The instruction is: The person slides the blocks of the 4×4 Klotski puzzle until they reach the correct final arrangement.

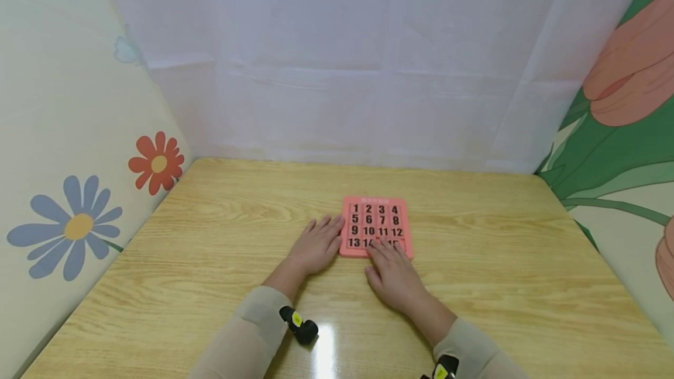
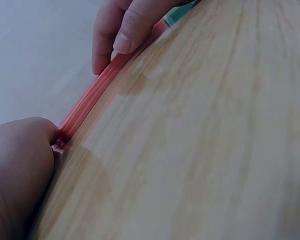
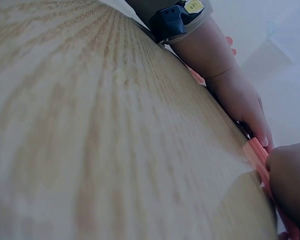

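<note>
A pink number sliding puzzle (image 1: 374,200) lies flat on the wooden table, its black-numbered tiles in rows reading from 1 at upper left. My left hand (image 1: 317,247) rests along the puzzle's left edge with its fingers extended forward. Over the bottom row lies my right hand (image 1: 396,276), its fingertips on the tiles near 14 and 15 and partly hiding them. Its thumb is apart from the other fingers, just below the frame. The left wrist view shows the puzzle's side (image 2: 92,97) between both hands. In the right wrist view, the left hand (image 3: 237,95) touches the far end of the pink frame (image 3: 257,157).
The wood-grain table (image 1: 505,285) extends around the puzzle. A white cloth (image 1: 337,75) hangs behind it, with flower-printed panels on the left (image 1: 58,104) and right (image 1: 626,151). Black cameras are strapped to both sleeves, the left camera (image 1: 300,325) near the table's shiny reflection.
</note>
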Demonstrator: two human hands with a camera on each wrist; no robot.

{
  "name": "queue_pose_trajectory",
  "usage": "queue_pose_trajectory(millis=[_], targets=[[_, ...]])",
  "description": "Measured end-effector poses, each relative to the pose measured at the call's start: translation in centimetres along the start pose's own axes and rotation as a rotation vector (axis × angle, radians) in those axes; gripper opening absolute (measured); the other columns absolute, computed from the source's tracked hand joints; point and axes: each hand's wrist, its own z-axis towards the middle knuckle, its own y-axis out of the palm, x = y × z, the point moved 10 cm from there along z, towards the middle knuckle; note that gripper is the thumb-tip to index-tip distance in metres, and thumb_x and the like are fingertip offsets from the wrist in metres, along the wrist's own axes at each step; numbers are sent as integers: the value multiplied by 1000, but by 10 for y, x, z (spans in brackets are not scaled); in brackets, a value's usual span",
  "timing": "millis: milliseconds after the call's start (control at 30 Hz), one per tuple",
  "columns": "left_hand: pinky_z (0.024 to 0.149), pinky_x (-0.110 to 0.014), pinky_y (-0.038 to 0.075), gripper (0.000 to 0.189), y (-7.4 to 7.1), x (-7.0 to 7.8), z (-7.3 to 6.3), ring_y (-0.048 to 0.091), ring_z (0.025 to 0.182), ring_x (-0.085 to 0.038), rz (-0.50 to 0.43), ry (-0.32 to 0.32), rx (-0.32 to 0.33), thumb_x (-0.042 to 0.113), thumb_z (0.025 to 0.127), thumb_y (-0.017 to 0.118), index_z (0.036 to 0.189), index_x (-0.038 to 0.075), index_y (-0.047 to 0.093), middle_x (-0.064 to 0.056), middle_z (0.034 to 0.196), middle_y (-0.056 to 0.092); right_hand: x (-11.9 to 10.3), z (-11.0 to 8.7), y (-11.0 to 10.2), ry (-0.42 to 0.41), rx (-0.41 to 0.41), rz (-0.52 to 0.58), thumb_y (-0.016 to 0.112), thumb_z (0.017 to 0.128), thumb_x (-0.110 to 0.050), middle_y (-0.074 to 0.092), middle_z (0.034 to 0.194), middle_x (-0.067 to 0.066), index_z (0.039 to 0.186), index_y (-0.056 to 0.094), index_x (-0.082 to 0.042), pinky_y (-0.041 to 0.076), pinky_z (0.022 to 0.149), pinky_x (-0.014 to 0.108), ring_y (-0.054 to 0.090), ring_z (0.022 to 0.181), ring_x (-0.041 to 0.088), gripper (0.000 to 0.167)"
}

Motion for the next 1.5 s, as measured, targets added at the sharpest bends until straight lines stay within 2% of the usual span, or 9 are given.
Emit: queue_pose_trajectory(millis=[367,867,1500], targets=[[126,-50,10,53,-1,0,0,20,152,-29,-5,-4,3,32,106,30,155,12,29,-4,162,27,1,0,1,6,-17,-5,50,100,-32,45,152,11,141,52,-6,22,123,51,35,146,31,48],[126,-49,10,54,0,2,-1,19,152,-28,-9,-10,-6,33,106,30,156,12,28,-3,162,27,4,-4,-4,8,4,5,51,100,-31,44,153,10,142,52,-6,21,123,51,35,146,30,49],[126,-49,10,54,-2,2,-2,19,152,-29,-3,-4,-8,33,106,29,155,11,28,-5,163,26,40,-21,-19,89,53,-11,57,97,-27,48,149,16,137,55,-2,23,121,55,37,144,35,47]])
